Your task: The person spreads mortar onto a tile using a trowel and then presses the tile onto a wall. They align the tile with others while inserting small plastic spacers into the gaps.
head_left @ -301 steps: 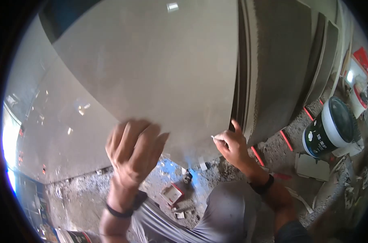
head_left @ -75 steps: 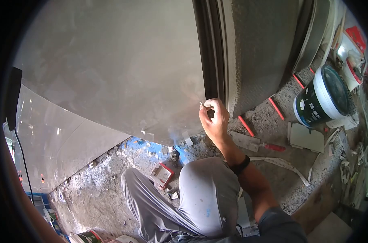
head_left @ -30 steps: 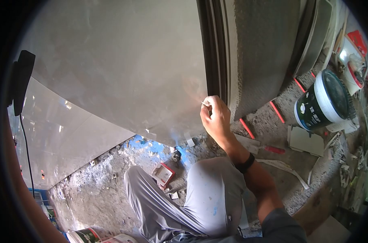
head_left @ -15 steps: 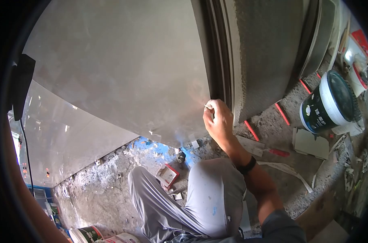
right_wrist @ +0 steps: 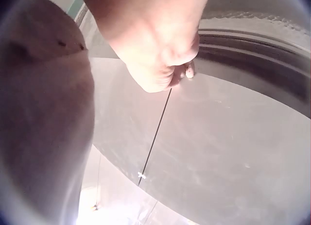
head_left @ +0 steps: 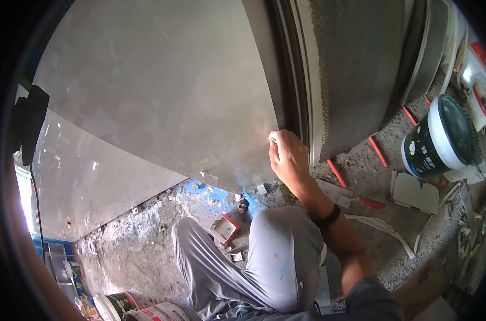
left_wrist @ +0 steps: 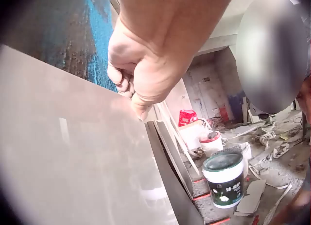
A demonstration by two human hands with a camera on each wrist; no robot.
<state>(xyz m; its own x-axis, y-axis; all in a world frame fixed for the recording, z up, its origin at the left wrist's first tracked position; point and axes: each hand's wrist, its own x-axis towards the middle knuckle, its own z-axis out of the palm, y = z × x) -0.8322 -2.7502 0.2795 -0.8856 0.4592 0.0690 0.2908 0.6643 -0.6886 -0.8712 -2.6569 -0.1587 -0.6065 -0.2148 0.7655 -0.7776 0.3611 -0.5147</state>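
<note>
A large glossy grey tile [head_left: 162,91] fills the upper head view. At its right lower edge my right hand [head_left: 291,158] pinches a small white tile spacer [head_left: 272,139], mostly hidden by the fingers. In the right wrist view this hand [right_wrist: 155,55] is at the end of a thin dark joint [right_wrist: 158,125], and a white cross spacer [right_wrist: 141,175] sits at the joint's other end. My left hand [left_wrist: 146,65] is outside the head view. The left wrist view shows its curled fingers gripping the tile [left_wrist: 73,147] at the top corner.
Several more grey slabs [head_left: 361,69] stand at the right, with red strips [head_left: 336,172] on the floor below them. A lidded dark green bucket [head_left: 430,150], a red-handled trowel [head_left: 371,203] and a red-edged box [head_left: 224,230] stand or lie on the littered floor.
Ten seconds ago my left hand was low before the tile; it has since gone up out of the head view. My right hand has closed in on the tile's edge, fingers tighter over the spacer.
</note>
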